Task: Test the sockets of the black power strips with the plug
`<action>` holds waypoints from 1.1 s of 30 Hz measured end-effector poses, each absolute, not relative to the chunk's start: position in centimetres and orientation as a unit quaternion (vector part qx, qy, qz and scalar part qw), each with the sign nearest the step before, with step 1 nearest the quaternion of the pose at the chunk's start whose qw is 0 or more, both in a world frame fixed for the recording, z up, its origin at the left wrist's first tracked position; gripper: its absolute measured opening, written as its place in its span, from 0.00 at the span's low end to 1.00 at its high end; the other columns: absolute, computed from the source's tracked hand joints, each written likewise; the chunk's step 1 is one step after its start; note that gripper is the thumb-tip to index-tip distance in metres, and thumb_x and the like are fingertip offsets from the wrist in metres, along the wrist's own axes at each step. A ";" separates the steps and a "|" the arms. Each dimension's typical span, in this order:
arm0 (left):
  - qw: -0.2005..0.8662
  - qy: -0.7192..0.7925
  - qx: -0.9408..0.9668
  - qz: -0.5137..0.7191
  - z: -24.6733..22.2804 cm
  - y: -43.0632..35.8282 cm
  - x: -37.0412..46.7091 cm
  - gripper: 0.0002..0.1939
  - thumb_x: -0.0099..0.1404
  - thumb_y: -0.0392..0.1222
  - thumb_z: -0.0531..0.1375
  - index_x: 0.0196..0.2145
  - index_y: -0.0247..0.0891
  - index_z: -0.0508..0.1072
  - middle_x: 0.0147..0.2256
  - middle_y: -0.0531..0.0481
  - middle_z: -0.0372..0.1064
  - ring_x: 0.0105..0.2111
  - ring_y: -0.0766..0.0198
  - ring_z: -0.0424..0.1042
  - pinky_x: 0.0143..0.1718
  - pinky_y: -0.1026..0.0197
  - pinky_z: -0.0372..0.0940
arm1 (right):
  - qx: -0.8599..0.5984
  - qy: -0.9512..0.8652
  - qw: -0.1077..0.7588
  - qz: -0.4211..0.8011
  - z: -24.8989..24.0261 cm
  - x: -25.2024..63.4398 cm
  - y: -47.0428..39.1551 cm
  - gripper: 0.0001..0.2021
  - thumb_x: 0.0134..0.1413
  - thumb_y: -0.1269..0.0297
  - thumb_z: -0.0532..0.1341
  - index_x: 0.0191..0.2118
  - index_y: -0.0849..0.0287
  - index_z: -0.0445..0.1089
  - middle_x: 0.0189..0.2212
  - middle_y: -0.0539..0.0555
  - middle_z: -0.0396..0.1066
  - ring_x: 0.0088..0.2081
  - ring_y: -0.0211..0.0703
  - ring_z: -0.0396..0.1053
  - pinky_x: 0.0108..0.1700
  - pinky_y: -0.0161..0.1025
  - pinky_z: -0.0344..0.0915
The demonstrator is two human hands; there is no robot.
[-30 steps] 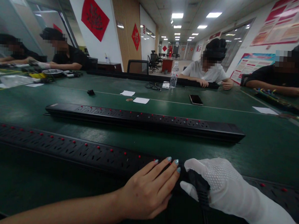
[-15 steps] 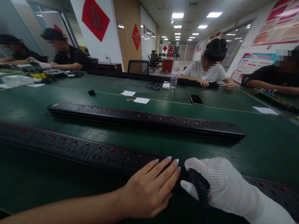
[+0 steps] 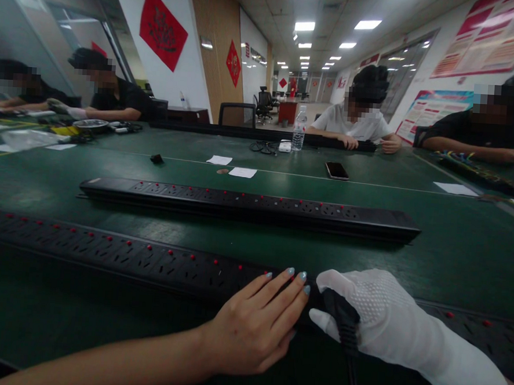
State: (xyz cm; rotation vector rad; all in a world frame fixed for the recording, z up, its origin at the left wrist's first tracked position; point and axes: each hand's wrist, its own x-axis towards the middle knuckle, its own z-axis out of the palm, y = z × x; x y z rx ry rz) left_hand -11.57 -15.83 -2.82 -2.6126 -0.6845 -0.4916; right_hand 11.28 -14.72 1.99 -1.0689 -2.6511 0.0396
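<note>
A long black power strip (image 3: 169,262) with a row of red indicators runs across the near side of the table. My bare left hand (image 3: 257,326) lies over it with fingers stretched out and close together; the thumb is mostly hidden. Just right of those fingertips, my white-gloved right hand (image 3: 372,310) grips a black power plug (image 3: 341,314) against the strip's top. From the plug a black cord (image 3: 352,375) drops towards the bottom edge. The plug's front is hidden, so I cannot tell how deep it sits in a socket.
A second black power strip (image 3: 247,206) lies parallel, farther away. Beyond it are paper slips (image 3: 242,172), a phone (image 3: 336,170), a water bottle (image 3: 299,129) and a small black part (image 3: 157,159). Several people sit around the green table (image 3: 193,235), one handling a long black strip (image 3: 243,133).
Both my hands keep the same positions on the strip and plug. The view has shifted very slightly.
</note>
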 end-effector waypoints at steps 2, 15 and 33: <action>0.197 -0.245 -0.933 -0.178 -2.8 -15.8 -11.6 0.25 0.65 0.44 0.48 0.57 0.31 0.57 0.59 0.43 0.51 0.57 0.54 0.54 0.53 0.55 0.56 | -0.367 -0.919 0.146 0.011 2.1 11.3 -14.7 0.09 0.53 0.58 0.55 0.35 0.59 0.61 0.24 0.50 0.66 0.24 0.37 0.64 0.25 0.33 0.53; 0.189 -0.247 -0.934 -0.173 -2.7 -15.9 -11.6 0.27 0.65 0.43 0.47 0.60 0.29 0.52 0.59 0.43 0.51 0.58 0.54 0.53 0.53 0.55 0.57 | -0.361 -0.918 0.164 -0.001 2.1 11.1 -14.7 0.08 0.53 0.60 0.55 0.36 0.59 0.61 0.24 0.50 0.66 0.24 0.37 0.64 0.26 0.33 0.54; 0.188 -0.249 -0.933 -0.178 -2.8 -15.9 -11.5 0.27 0.65 0.43 0.47 0.59 0.29 0.53 0.59 0.43 0.51 0.58 0.54 0.54 0.52 0.55 0.58 | -0.358 -0.918 0.169 -0.017 1.5 11.5 -14.6 0.10 0.52 0.57 0.56 0.38 0.57 0.60 0.25 0.48 0.66 0.24 0.37 0.65 0.25 0.34 0.54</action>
